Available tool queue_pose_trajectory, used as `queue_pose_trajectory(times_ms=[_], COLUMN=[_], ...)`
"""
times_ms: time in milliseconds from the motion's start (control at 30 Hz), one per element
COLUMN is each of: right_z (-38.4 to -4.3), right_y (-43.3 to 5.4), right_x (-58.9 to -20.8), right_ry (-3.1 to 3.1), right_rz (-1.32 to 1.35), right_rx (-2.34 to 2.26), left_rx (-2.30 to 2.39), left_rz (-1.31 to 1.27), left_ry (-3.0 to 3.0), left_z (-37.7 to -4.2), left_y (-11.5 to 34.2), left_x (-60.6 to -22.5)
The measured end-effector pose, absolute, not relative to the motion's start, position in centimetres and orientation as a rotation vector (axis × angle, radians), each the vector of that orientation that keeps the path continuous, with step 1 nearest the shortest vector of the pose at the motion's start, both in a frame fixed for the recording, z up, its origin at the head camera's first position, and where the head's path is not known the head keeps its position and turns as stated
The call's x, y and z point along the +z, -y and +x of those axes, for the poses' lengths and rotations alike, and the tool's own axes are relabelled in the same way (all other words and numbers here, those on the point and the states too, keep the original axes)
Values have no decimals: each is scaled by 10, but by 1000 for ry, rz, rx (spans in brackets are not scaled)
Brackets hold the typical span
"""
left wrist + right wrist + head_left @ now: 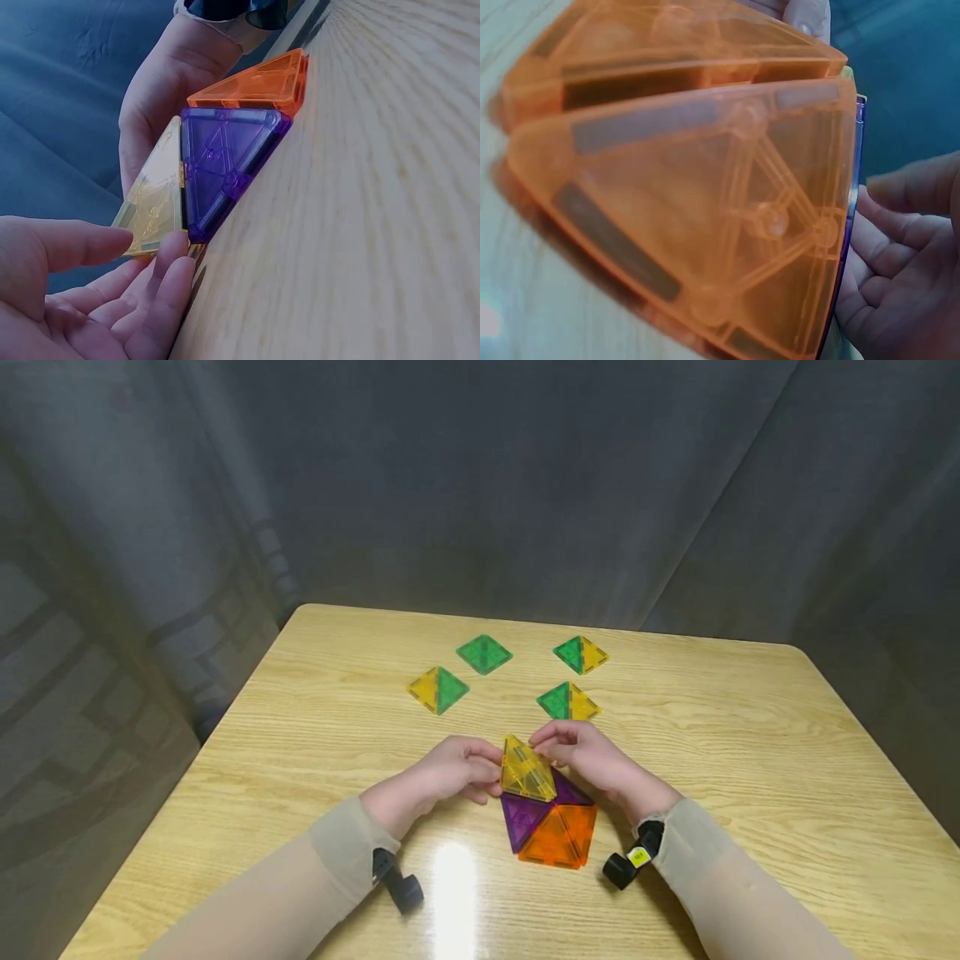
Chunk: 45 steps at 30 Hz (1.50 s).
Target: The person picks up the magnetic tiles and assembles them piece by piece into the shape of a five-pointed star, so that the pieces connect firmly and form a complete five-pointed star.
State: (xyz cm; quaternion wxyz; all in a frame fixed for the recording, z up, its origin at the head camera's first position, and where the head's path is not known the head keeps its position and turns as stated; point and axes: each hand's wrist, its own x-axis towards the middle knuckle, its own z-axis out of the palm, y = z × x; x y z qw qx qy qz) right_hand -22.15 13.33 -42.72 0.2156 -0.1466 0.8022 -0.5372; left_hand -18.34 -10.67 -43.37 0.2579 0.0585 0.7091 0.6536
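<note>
Yellow triangle tile: edge against purple triangle tile | my left fingers pinch it; right fingers' hold, I can't tell | best press gently, seam flush.

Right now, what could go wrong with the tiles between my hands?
Your left hand pinches the yellow piece beside the purple tile, so squeezing too hard might pop that seam. The orange tiles are part of the same slanted shape, so an uneven push could fold it. Your right hand is close to a green-and-yellow pair and might nudge it.
</note>
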Motion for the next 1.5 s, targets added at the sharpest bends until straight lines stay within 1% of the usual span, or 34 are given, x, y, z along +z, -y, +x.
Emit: queue_pose_trajectory(times_ms=[267, 633, 767, 900, 1067, 1233, 1367, 1500], right_z=[-222, -222, -222, -226, -246, -279, -299, -309], right_y=[-140, -143, -144, -146, -142, -114, -88, -69], right_x=[-426, -421, -420, -414, -394, -384, -392, -399], right_ry=[-2235, -2210, -2208, -2211, -2217, -2173, -2071, -1931], right_rz=[-319, -295, -290, -276, -218, -194, -222, -229], right_rx=[-1519, -1540, -1540, -1582, -1653, -1604, -1538, -1581], left_rx=[1805, 1827, 1819, 1855, 1862, 1748, 1723, 1731], left_rz=[138, 94, 88, 27, -134, -298, -366, -374], left_ry=[-1891, -1868, -1891, -1998, -2209, -2259, -2182, -2157], left_z=[-195, -206, -206, -215, -240, -265, -276, -278], left_y=[99, 96, 103, 126, 170, 205, 211, 204], left_x=[-435, -428, -426, -414, -397, -392, -395, -392])
